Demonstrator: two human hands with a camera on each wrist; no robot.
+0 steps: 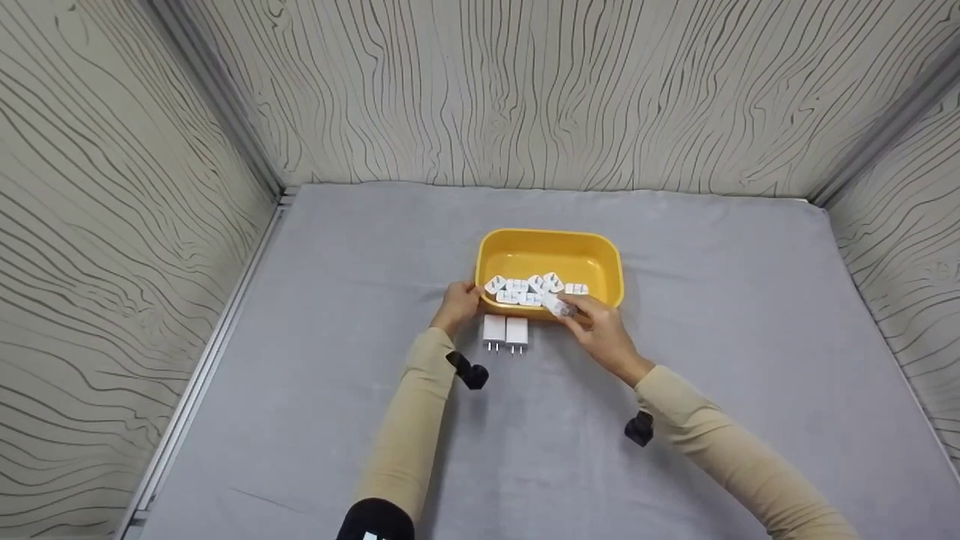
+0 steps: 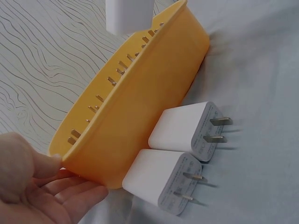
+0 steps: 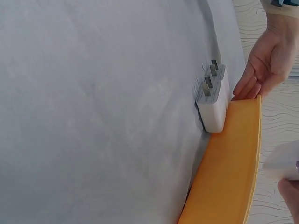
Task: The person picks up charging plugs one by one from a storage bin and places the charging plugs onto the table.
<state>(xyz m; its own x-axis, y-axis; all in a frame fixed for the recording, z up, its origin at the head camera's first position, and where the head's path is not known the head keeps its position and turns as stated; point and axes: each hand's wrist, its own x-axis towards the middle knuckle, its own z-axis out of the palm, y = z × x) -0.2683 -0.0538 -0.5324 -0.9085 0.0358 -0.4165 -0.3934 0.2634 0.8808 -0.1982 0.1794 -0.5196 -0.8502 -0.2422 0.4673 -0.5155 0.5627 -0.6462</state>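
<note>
A yellow plastic bin point(image 1: 540, 261) holds several white plug chargers point(image 1: 517, 286), their metal prongs pointing up. My left hand point(image 1: 458, 303) grips the bin's near left corner, thumb at the rim and fingers against the outer wall. Over the bin's near rim, my right hand point(image 1: 606, 335) pinches one white charger point(image 1: 557, 304) between thumb and fingers. In the left wrist view, this charger point(image 2: 130, 16) hangs above the rim. Two more white chargers point(image 2: 156, 179) lie side by side against the bin's front wall, prongs facing away from it.
Grey cloth point(image 1: 315, 360) covers the table around the bin. Wood-patterned panels point(image 1: 480, 90) stand at the back and both sides, with a metal rail point(image 1: 210, 345) along the left edge. Black wrist cameras point(image 1: 474, 375) sit at both sleeves.
</note>
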